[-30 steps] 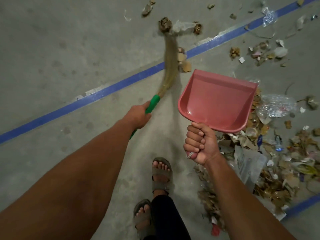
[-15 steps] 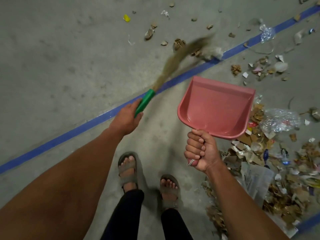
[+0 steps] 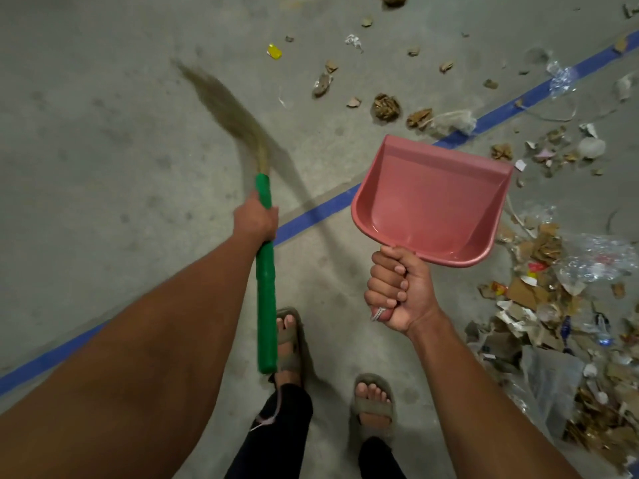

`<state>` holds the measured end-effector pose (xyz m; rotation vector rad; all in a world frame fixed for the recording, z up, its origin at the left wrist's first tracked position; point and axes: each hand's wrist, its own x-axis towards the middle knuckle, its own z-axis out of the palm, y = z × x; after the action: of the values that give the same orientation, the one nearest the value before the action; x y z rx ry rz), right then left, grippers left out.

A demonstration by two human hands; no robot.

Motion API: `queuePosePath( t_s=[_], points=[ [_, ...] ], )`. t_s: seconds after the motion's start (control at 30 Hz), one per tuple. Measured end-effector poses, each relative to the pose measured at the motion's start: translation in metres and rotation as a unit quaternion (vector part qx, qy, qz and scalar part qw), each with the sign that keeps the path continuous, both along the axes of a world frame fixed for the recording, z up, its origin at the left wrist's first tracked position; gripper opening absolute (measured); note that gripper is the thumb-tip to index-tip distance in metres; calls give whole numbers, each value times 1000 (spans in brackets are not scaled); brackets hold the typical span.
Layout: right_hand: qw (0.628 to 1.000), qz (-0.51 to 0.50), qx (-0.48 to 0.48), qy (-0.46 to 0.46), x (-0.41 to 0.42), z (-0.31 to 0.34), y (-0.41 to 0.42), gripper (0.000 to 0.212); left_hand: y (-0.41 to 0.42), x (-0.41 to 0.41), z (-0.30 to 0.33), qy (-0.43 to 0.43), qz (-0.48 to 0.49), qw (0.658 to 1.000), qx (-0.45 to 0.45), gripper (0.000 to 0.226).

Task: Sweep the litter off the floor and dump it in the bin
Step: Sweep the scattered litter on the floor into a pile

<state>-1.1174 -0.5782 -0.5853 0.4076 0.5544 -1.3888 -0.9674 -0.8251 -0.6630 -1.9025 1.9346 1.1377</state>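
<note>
My left hand (image 3: 256, 217) grips the green handle of a grass broom (image 3: 265, 292). Its blurred bristles (image 3: 226, 110) point up and to the left, over bare floor. My right hand (image 3: 399, 288) holds the handle of an empty pink dustpan (image 3: 430, 197) above the floor. A heap of litter (image 3: 553, 305), made of cardboard scraps, paper and clear plastic, lies to the right. Loose scraps (image 3: 385, 107) are scattered ahead beyond the blue line. No bin is in view.
A blue tape line (image 3: 311, 216) crosses the grey concrete floor diagonally. My sandalled feet (image 3: 290, 337) stand at the bottom centre. A small yellow scrap (image 3: 274, 51) lies far ahead. To the left there is bare concrete.
The broom has swung from the right, near the scraps by the blue line, over to the left. The dustpan has stayed in my right hand. My feet have shifted.
</note>
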Motion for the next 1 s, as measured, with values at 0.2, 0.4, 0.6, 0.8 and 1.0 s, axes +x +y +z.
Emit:
queuePosePath(
  t_s=[0.2,0.4,0.6,0.8,1.0],
  points=[
    [1000,-4,8,-16,28,2,-51,41,-35,35,0,49,-264,963,39,68],
    [1000,10,-1,-15,31,16,-106,41,-88,66,14,75,-369,926,-7,72],
    [999,33,-26,-2,6,25,-162,40,-149,61,37,79,-192,972,-114,78],
    [998,48,-41,-13,-32,18,-221,41,-230,25,37,73,-5,982,-172,55],
    [997,57,-45,-15,-75,-3,-266,42,-309,-33,16,57,154,984,-65,41]
  ],
)
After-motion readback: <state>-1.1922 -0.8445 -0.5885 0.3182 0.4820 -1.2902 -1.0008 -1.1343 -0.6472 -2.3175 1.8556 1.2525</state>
